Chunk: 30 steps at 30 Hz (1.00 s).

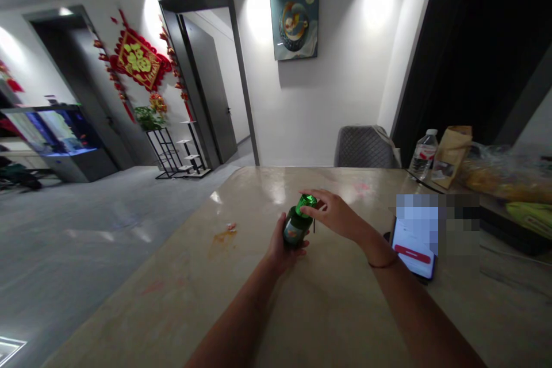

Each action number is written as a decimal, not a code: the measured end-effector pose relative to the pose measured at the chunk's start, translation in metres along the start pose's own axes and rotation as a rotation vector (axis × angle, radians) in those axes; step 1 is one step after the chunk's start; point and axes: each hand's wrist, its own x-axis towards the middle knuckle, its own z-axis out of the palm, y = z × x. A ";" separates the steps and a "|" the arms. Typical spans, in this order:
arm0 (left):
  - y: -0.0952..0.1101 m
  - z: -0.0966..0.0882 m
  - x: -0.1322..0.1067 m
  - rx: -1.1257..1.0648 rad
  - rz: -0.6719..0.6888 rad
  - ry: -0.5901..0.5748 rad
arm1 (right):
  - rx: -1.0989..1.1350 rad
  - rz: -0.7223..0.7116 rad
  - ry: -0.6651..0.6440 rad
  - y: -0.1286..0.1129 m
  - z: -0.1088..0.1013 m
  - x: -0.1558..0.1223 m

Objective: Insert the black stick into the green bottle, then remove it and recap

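Note:
A dark green bottle (295, 230) with a pale label tilts away from me above the table. Shiny green foil (306, 203) covers its neck and top. My left hand (280, 244) wraps round the bottle's body from the left and below, fingertips showing on its right side. At the top, my right hand (330, 210) has its thumb and fingers on either side of the foil. A thin dark strip hangs just below the right hand; I cannot tell what it is.
The glossy table (233, 299) has an orange smear with small scraps (232, 227) at left. To the right lie a lit phone (414, 250), a water bottle (424, 155), a brown paper bag (451, 158) and plastic-wrapped goods (504, 172). A grey chair (364, 146) stands beyond the far edge.

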 end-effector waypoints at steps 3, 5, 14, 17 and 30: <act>-0.005 0.000 0.003 -0.059 -0.025 -0.121 | -0.028 0.007 0.025 0.004 0.001 0.000; -0.006 -0.002 0.001 -0.098 -0.083 -0.207 | -0.045 0.012 0.010 0.005 0.000 0.000; -0.008 -0.009 0.002 -0.140 -0.147 -0.306 | -0.099 0.046 -0.035 0.007 -0.011 -0.007; -0.010 -0.008 0.001 -0.144 -0.135 -0.278 | -0.094 0.032 -0.026 0.009 -0.010 -0.008; -0.009 -0.001 -0.004 -0.145 -0.116 -0.221 | 0.024 0.016 -0.037 0.010 -0.015 -0.015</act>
